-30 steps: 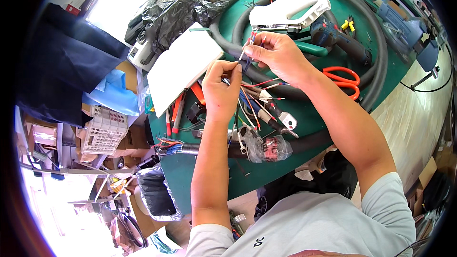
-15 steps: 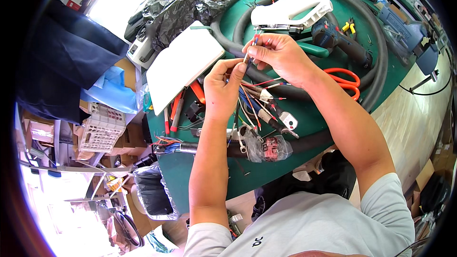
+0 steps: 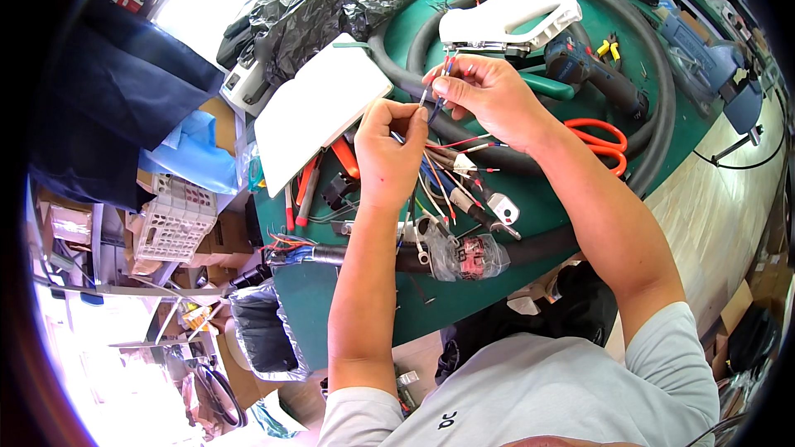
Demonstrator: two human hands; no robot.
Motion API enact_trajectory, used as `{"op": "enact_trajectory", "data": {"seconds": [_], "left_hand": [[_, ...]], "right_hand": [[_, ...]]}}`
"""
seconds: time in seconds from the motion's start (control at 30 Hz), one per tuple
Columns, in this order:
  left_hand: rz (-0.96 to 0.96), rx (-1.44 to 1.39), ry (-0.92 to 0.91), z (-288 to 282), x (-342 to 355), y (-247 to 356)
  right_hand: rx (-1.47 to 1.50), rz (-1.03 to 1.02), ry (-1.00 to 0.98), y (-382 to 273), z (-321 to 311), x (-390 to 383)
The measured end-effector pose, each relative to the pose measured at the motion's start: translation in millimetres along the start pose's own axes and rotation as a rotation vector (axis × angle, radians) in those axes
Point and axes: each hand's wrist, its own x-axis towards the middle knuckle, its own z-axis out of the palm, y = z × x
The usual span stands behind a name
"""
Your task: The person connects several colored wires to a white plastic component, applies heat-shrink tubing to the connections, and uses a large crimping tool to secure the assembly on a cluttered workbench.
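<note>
My left hand (image 3: pixel 387 149) pinches a thin wire (image 3: pixel 425 96) between thumb and forefinger, its pale end pointing up. Close beside it, my right hand (image 3: pixel 489 101) is closed with thumb and forefinger on thin wires with red and blue sleeves (image 3: pixel 448 64). These run up toward a white handle-shaped housing (image 3: pixel 497 23) just beyond my fingers. Whether the wire ends touch is too small to tell. Below my hands a bundle of loose coloured wires (image 3: pixel 443 186) fans out from a thick black cable, near a metal cable lug (image 3: pixel 503 209).
A thick black cable (image 3: pixel 662 108) coils round the green table (image 3: pixel 339 319). An open notebook (image 3: pixel 319 108) lies left, a cordless drill (image 3: pixel 592 74) and orange-handled scissors (image 3: pixel 609 147) right. A bagged red part (image 3: pixel 472 258) rests near the front edge, black plastic bags (image 3: pixel 315 29) at the back.
Both hands have shifted very slightly, and my left thumb has bent closer over the wire. The pinched wire ends remain close together between my hands.
</note>
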Motion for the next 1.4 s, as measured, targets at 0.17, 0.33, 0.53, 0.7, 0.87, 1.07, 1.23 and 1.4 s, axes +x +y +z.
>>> {"op": "enact_trajectory", "data": {"seconds": [0.17, 0.33, 0.53, 0.7, 0.87, 1.07, 1.23, 1.4], "left_hand": [[0.031, 0.118, -0.074, -3, -1, 3], [-0.057, 0.024, -0.094, -1, -1, 10], [-0.121, -0.068, -0.192, -5, -1, 4], [-0.18, -0.149, -0.216, -5, 0, -7], [-0.198, -0.254, -0.22, -8, -1, -11], [-0.197, -0.139, -0.2, -7, 0, 3], [-0.007, 0.02, -0.113, -3, -2, 2], [0.155, 0.144, -0.078, -3, -3, 4]], "right_hand": [[0.011, -0.008, 0.013, 2, 0, 1], [0.055, 0.016, 0.039, 2, -3, 2], [0.165, 0.051, 0.031, 4, -2, 0], [0.195, 0.085, 0.0, 3, -3, -1], [0.197, 0.091, -0.027, 4, -2, -1], [0.134, 0.103, -0.036, 2, -9, -1], [0.012, 0.087, 0.018, 0, -8, -2], [0.028, 0.058, 0.024, 0, -6, -4]]}}
